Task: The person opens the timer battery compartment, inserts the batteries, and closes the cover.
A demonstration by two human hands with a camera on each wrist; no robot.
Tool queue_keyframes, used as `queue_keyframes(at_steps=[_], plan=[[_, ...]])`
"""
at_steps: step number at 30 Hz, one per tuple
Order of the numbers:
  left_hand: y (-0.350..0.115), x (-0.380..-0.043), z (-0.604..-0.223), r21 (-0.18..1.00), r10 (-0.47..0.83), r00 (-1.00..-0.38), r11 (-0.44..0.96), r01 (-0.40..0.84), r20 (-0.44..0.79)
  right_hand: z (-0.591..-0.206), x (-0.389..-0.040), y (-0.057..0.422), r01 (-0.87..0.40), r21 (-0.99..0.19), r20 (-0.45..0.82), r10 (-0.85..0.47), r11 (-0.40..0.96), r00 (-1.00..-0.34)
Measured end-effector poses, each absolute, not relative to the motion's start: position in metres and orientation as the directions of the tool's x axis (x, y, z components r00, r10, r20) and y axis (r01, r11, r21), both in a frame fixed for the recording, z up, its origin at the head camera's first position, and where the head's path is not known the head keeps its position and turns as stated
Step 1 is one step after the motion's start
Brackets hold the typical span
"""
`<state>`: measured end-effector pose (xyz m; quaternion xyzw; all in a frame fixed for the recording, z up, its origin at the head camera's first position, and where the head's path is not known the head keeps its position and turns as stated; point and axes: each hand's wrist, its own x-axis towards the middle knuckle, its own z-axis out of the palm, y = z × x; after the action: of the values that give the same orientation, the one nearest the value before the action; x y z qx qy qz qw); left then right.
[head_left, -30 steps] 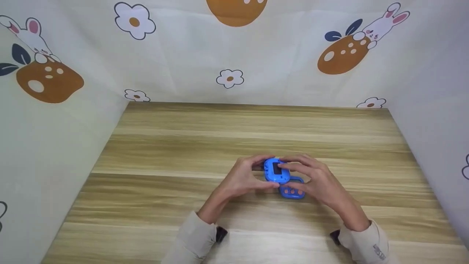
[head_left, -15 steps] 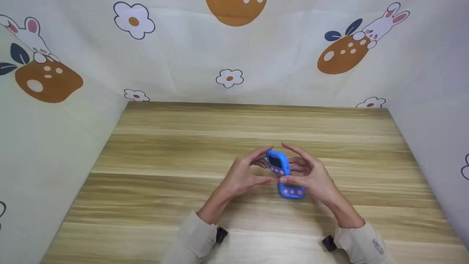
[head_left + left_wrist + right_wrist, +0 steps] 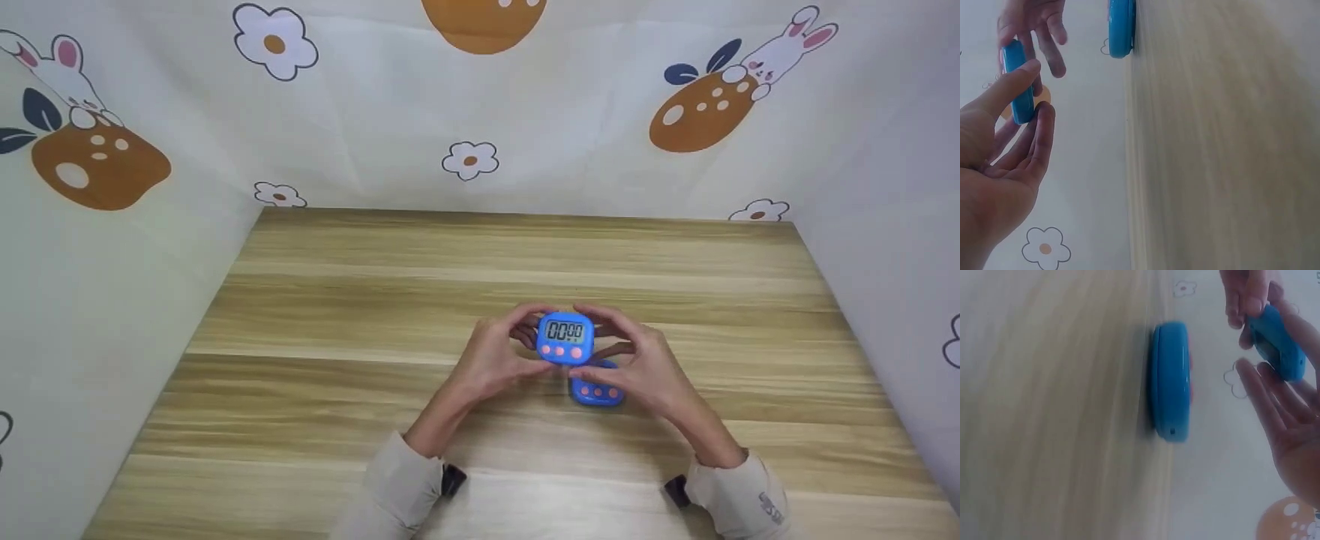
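Blue rounded plastic timer (image 3: 565, 339): left hand (image 3: 491, 360) pinching
Right hand (image 3: 646, 367): thumb touching, fingers spread
Matching blue plastic timer (image 3: 1172, 382): below grip

The sleeves (image 3: 397, 480) are pale beige, dark lettering (image 3: 771, 509) marks the right one, and a black block (image 3: 453, 481) juts from each.

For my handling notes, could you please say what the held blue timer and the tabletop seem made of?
Held blue timer: probably hard plastic, smooth and glossy, by the highlights along its edge.
Tabletop: wood or laminate, softly shiny, by its streaky grain and pale reflection.
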<state>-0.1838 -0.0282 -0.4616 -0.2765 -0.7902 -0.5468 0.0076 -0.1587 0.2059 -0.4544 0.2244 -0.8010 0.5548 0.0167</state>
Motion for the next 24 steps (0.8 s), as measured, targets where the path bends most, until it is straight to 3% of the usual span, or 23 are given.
queue_keyframes(at_steps=[7,14,24], plan=[[-0.031,-0.184,-0.460,0.870,0.437,-0.864,0.290,0.399,0.250,-0.457,-0.163,0.207,-0.527,-0.727,0.396,-0.358,0.441,-0.846],[-0.036,-0.182,-0.459,0.877,0.450,-0.868,0.307,0.370,0.209,-0.458,-0.163,0.205,-0.486,-0.708,0.347,-0.347,0.512,-0.871],[-0.042,-0.180,-0.459,0.861,0.489,-0.855,0.347,0.371,0.172,-0.459,-0.164,0.199,-0.462,-0.722,0.301,-0.366,0.515,-0.880]])
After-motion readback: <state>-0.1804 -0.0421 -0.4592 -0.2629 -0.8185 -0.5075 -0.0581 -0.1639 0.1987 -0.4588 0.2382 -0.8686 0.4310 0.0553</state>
